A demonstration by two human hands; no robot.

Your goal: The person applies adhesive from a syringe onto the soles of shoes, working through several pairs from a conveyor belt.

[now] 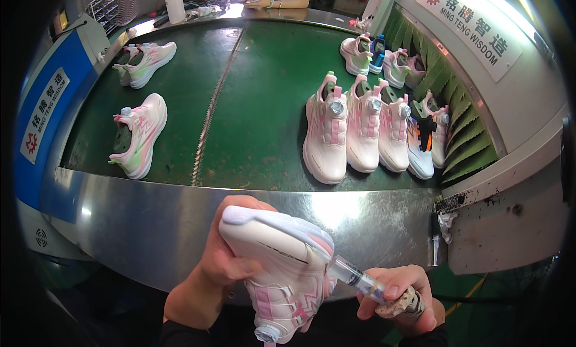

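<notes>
The left hand (225, 260) has its grip wrapped around a white and pink shoe (279, 272), held in the air just below the steel front edge of the conveyor belt (264, 77), sole side turned up. The shoe's long axis runs from its toe at upper left down to the dial closure at lower right. The right hand (399, 296) has its grip closed around a syringe-like applicator (360, 281), whose barrel slants up and left, its tip meeting the shoe's right flank at the sole seam. A row of finished shoes (366, 131) sits on the belt's right side.
</notes>
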